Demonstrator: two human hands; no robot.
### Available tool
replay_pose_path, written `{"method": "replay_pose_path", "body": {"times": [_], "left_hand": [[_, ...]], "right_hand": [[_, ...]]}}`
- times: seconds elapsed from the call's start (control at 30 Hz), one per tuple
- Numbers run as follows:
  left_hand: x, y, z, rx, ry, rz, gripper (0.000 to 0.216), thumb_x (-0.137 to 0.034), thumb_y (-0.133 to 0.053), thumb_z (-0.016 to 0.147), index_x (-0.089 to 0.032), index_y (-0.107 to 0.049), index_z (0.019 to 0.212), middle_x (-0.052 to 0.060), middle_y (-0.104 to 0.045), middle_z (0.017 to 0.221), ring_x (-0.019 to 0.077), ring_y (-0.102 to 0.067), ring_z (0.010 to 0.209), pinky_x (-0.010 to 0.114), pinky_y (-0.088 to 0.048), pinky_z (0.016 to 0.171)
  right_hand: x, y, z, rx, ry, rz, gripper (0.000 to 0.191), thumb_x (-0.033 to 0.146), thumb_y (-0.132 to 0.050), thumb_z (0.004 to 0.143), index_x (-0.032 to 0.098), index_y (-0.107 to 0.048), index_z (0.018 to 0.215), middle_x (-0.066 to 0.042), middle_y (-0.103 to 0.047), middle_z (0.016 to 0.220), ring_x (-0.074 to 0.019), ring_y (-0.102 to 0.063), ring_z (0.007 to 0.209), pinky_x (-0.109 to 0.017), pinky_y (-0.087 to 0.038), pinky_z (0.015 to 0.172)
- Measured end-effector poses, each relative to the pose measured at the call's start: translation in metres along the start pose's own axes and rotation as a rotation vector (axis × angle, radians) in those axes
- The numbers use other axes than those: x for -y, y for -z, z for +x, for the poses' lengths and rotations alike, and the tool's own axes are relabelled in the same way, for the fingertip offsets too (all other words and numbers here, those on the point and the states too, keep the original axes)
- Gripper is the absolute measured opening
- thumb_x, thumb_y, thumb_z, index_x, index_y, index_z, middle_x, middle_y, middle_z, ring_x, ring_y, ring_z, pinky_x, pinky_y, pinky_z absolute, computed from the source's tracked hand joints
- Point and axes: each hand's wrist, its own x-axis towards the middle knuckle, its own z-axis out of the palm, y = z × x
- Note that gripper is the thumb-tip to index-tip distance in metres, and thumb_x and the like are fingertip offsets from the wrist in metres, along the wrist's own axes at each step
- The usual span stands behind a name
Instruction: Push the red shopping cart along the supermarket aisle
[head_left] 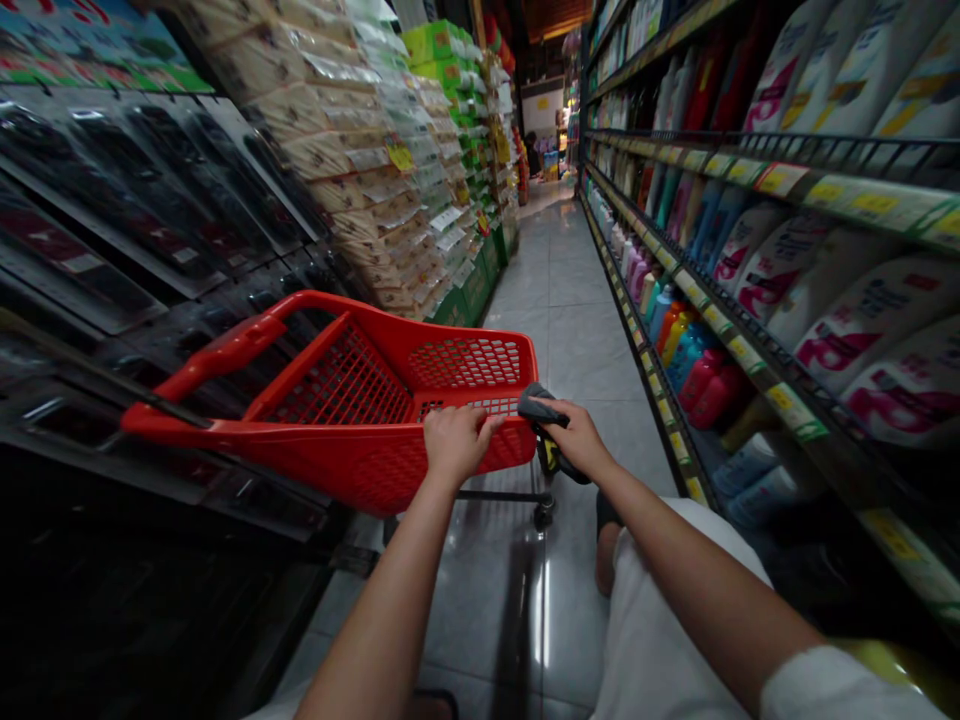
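A red plastic shopping cart stands sideways across the aisle, its handle to the left. My left hand is closed over the near rim of its basket, fingers on the inner side. At the right front corner, my right hand is closed on a grey cloth, which is pressed against the rim. Just below that hand is a black and yellow piece; I cannot make out what it is or whether the hand touches it. A caster wheel shows under the cart's front end.
Shelves of bottles line the right side. On the left are hanging packaged goods and tall stacks of wrapped packs. Grey floor tiles run down the aisle. My knee in pale trousers is close to the right shelf.
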Motion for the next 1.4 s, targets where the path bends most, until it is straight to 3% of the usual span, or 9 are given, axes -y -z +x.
{"method": "replay_pose_path", "body": {"times": [0.1, 0.23, 0.33, 0.43, 0.7, 0.9, 1.0, 1.2, 1.4], "left_hand": [[0.003, 0.006, 0.006, 0.054, -0.081, 0.019, 0.053, -0.055, -0.029, 0.096, -0.022, -0.070, 0.097, 0.009, -0.073, 0.097, 0.0258, -0.064, 0.092, 0.035, -0.037, 0.074], [0.036, 0.022, 0.004, 0.117, -0.150, 0.017, 0.046, -0.048, -0.028, 0.099, -0.025, -0.064, 0.115, 0.007, -0.071, 0.111, 0.0234, -0.063, 0.102, 0.032, -0.039, 0.077], [0.062, 0.030, -0.002, 0.149, -0.024, 0.153, 0.046, -0.050, -0.032, 0.097, -0.021, -0.068, 0.102, 0.011, -0.072, 0.102, 0.0277, -0.064, 0.096, 0.034, -0.039, 0.075], [0.071, 0.027, -0.005, 0.162, -0.015, 0.192, 0.046, -0.048, -0.030, 0.097, -0.022, -0.068, 0.092, 0.010, -0.073, 0.090, 0.0257, -0.066, 0.087, 0.033, -0.037, 0.070], [0.061, 0.017, -0.002, 0.102, 0.002, 0.186, 0.055, -0.053, -0.023, 0.096, -0.024, -0.069, 0.095, 0.009, -0.073, 0.087, 0.0249, -0.066, 0.085, 0.030, -0.036, 0.065], [0.050, 0.013, 0.000, 0.041, 0.016, 0.184, 0.055, -0.053, -0.022, 0.097, -0.022, -0.067, 0.085, 0.009, -0.073, 0.085, 0.0244, -0.066, 0.080, 0.031, -0.034, 0.062], [0.040, 0.011, 0.005, 0.039, 0.038, 0.174, 0.054, -0.052, -0.023, 0.097, -0.022, -0.067, 0.086, 0.009, -0.073, 0.086, 0.0247, -0.066, 0.080, 0.031, -0.034, 0.061], [0.024, 0.011, 0.005, 0.018, 0.097, 0.171, 0.057, -0.052, -0.021, 0.097, -0.021, -0.068, 0.088, 0.012, -0.073, 0.085, 0.0267, -0.068, 0.082, 0.031, -0.036, 0.061], [0.013, 0.008, 0.001, -0.003, 0.146, 0.173, 0.054, -0.048, -0.023, 0.097, -0.020, -0.068, 0.090, 0.013, -0.073, 0.087, 0.0263, -0.068, 0.081, 0.031, -0.037, 0.062]], "right_hand": [[0.001, 0.005, -0.001, -0.042, -0.018, -0.096, 0.040, 0.019, -0.059, 0.081, 0.028, -0.069, 0.118, -0.004, -0.071, 0.110, -0.0200, -0.065, 0.103, -0.037, -0.047, 0.099], [0.000, 0.009, 0.011, -0.091, -0.033, -0.224, 0.044, 0.016, -0.057, 0.080, 0.030, -0.068, 0.120, -0.004, -0.068, 0.109, -0.0201, -0.063, 0.103, -0.037, -0.048, 0.098], [0.001, 0.008, 0.016, -0.116, -0.040, -0.250, 0.042, 0.017, -0.056, 0.082, 0.030, -0.068, 0.120, -0.005, -0.067, 0.106, -0.0203, -0.063, 0.102, -0.038, -0.049, 0.097], [0.007, 0.000, 0.011, -0.159, -0.051, -0.308, 0.043, 0.019, -0.056, 0.083, 0.030, -0.065, 0.123, -0.005, -0.065, 0.107, -0.0208, -0.063, 0.101, -0.037, -0.050, 0.094], [0.035, -0.026, -0.010, -0.035, 0.042, -0.499, 0.060, 0.015, -0.055, 0.080, 0.033, -0.055, 0.136, -0.007, -0.058, 0.115, -0.0238, -0.061, 0.099, -0.034, -0.053, 0.084], [0.017, -0.015, 0.014, -0.195, -0.066, -0.434, 0.058, 0.013, -0.050, 0.080, 0.035, -0.057, 0.133, -0.005, -0.059, 0.108, -0.0214, -0.061, 0.097, -0.032, -0.053, 0.085], [0.016, -0.026, 0.013, -0.239, -0.088, -0.411, 0.060, 0.014, -0.049, 0.081, 0.032, -0.052, 0.139, -0.007, -0.059, 0.110, -0.0231, -0.061, 0.099, -0.034, -0.053, 0.087], [0.032, -0.051, 0.002, -0.018, 0.063, -0.493, 0.069, 0.013, -0.054, 0.077, 0.037, -0.047, 0.141, -0.006, -0.058, 0.115, -0.0244, -0.061, 0.100, -0.033, -0.053, 0.086], [0.010, -0.017, 0.030, -0.280, -0.117, -0.404, 0.061, 0.011, -0.050, 0.077, 0.036, -0.058, 0.132, -0.004, -0.060, 0.109, -0.0212, -0.061, 0.097, -0.033, -0.052, 0.089]]}}
